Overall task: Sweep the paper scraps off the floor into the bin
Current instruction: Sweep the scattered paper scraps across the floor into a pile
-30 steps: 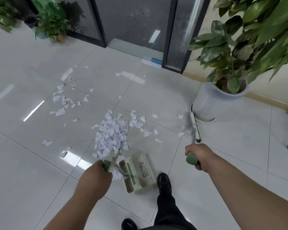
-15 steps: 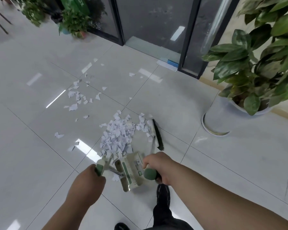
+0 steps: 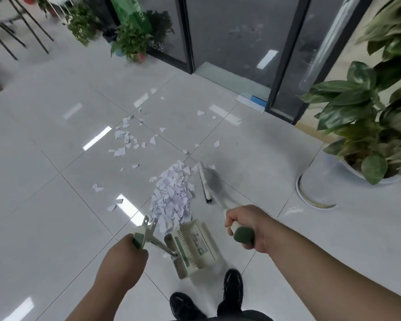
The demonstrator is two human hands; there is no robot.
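Observation:
A dense pile of white paper scraps [image 3: 174, 193] lies on the pale tiled floor just beyond the cream dustpan [image 3: 195, 244]. My left hand [image 3: 125, 253] grips the dustpan's green-tipped handle [image 3: 140, 237]. In my right hand [image 3: 248, 225] is the green grip of the broom [image 3: 242, 235], whose head [image 3: 205, 181] rests on the floor at the pile's right edge. Loose scraps [image 3: 125, 140] lie scattered further off to the left and back.
A large potted plant in a white pot [image 3: 320, 181] stands at the right. Dark glass doors [image 3: 229, 35] close the back, with small potted plants [image 3: 130, 42] and table legs [image 3: 16, 31] at the back left. My black shoes [image 3: 233, 286] are behind the dustpan.
The broom swung in from near the white pot toward the pile, gathering scraps from the right against it. My view drifted left. The dustpan stays in place.

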